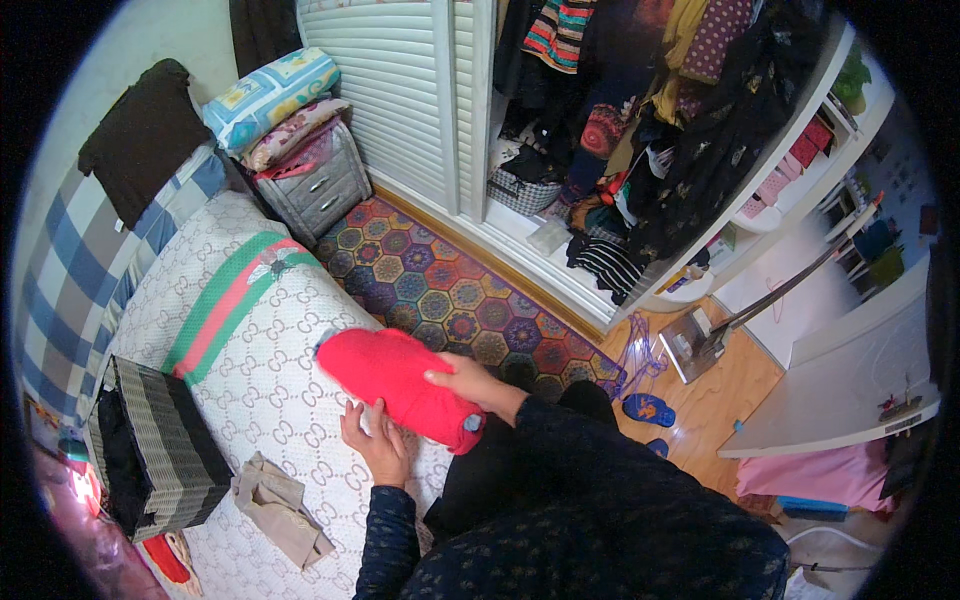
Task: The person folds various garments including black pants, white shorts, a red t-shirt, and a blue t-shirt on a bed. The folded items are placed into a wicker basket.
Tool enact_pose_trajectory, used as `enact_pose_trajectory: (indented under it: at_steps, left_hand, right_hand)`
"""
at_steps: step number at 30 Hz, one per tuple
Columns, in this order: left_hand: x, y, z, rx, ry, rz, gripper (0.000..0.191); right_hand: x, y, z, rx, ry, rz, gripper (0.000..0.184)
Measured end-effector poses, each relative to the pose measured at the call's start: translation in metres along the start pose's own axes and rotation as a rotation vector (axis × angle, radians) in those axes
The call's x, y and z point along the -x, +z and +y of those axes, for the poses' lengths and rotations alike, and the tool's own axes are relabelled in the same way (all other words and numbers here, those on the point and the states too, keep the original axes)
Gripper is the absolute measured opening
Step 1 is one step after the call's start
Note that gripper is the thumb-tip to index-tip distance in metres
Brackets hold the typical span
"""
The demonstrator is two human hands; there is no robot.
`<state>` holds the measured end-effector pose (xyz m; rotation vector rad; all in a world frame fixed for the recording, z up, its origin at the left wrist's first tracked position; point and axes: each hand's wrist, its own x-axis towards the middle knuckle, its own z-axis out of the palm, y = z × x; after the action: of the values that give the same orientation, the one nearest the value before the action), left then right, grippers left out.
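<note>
A red cloth bundle (375, 367), rolled or folded, lies across the edge of the patterned white bedspread (285, 375) and my lap; a bit of grey-blue material shows at its near end. My right hand (465, 382) grips its right side, thumb on top. Against the lower left side rests my left hand (379, 442), fingers spread and fingertips touching the cloth. Left of that hand, a beige folded cloth (277, 510) lies on the bed beside a woven striped basket (165, 450) with dark fabric in it.
Folded bedding (270, 97) is stacked on a grey nightstand (319, 187). An open wardrobe (585, 165) holds hanging and heaped clothes. A hexagon-patterned rug (450, 307) runs between bed and wardrobe. A dustpan (690, 349), a purple cord (641, 352) and blue slippers (649, 410) are on the floor.
</note>
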<state>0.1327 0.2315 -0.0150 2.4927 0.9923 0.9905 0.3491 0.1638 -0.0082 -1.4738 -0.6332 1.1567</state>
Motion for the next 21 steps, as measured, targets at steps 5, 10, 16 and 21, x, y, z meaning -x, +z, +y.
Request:
enact_pose_trajectory:
  at_steps: [5, 10, 16, 21]
  left_hand:
    - [-0.017, 0.021, -0.031, -0.068, -0.065, -0.066, 0.048]
    - [-0.039, 0.049, -0.053, -0.131, -0.06, -0.194, 0.048]
    - [-0.044, 0.084, -0.058, -0.256, -0.054, -0.181, 0.041]
    - [-0.033, 0.086, -0.07, -0.172, -0.139, -0.204, 0.041]
  right_hand:
    - [0.017, -0.082, 0.004, -0.639, 0.027, 0.115, 0.047]
    - [0.02, -0.161, 0.021, -0.696, 0.003, 0.412, 0.05]
    - [-0.004, -0.248, 0.061, -0.48, 0.092, 0.619, 0.055]
    - [-0.06, -0.31, 0.074, -0.318, 0.095, 0.615, 0.052]
